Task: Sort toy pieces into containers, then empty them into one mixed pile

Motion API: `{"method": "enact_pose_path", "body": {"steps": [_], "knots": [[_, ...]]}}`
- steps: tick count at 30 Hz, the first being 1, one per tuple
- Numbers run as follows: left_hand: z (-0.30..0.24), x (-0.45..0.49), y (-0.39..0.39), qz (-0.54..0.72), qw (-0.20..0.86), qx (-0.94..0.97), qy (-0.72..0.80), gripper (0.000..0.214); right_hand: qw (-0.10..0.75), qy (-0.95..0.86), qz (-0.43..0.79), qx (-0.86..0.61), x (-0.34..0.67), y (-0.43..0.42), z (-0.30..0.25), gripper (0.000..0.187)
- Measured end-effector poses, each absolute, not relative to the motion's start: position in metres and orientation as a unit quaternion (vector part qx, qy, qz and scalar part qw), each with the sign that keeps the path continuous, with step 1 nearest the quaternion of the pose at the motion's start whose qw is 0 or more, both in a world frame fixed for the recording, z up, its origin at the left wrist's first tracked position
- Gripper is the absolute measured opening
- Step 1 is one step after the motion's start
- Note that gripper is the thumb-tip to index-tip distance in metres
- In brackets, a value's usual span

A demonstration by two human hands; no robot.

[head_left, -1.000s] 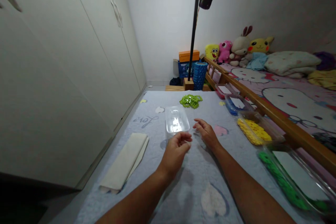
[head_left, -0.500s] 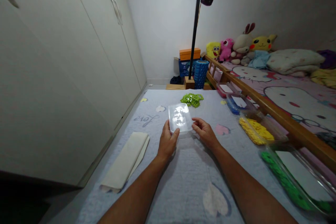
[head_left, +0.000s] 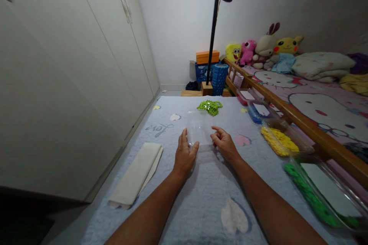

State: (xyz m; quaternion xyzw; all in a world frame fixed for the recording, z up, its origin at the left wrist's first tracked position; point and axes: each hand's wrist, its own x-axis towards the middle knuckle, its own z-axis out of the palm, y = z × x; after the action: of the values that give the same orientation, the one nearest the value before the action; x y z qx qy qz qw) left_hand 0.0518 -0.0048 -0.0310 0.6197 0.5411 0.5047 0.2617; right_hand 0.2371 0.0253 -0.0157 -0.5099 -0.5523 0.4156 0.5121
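Observation:
A clear rectangular plastic container (head_left: 200, 128) is between my hands, low over the bed-like cloth-covered table or on it; which one I cannot tell. My left hand (head_left: 185, 152) holds its near left corner, fingers along the side and thumb at the front edge. On the opposite side, my right hand (head_left: 224, 142) grips the near right corner with bent fingers, its index finger raised slightly. Just beyond the container's far edge lies a pile of lime-green plastic pieces (head_left: 211, 107).
A folded cream cloth or sheet (head_left: 136, 176) lies at the left. Along the wooden bed rail (head_left: 276, 97) stand clear boxes with red (head_left: 245, 97), blue (head_left: 260, 113), yellow (head_left: 280, 139) and green pieces (head_left: 313, 195). A black pole (head_left: 213, 34) rises beyond the far edge.
The container has tilted down flatter, and the bright glare on its top is gone. My left fingers have straightened along its side. My right hand stays at its right corner.

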Motion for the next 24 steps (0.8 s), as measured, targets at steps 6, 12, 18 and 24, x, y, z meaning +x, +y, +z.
{"method": "enact_pose_path", "body": {"steps": [6,12,18,24], "knots": [[-0.023,0.050,-0.007,0.524,0.196,0.625,0.544,0.058,0.520,-0.529,0.446,-0.501,0.236,0.022,-0.012,0.055],[-0.018,0.048,-0.008,0.559,0.221,0.602,0.526,0.050,0.538,-0.474,0.487,-0.499,0.236,0.022,-0.014,0.060],[-0.010,0.050,-0.010,0.591,0.316,0.543,0.506,0.044,0.516,-0.477,0.487,-0.519,0.237,0.023,-0.016,0.063],[-0.005,0.047,-0.006,0.632,0.429,0.432,0.479,0.034,0.528,-0.501,0.455,-0.512,0.240,0.023,-0.013,0.056]]}}
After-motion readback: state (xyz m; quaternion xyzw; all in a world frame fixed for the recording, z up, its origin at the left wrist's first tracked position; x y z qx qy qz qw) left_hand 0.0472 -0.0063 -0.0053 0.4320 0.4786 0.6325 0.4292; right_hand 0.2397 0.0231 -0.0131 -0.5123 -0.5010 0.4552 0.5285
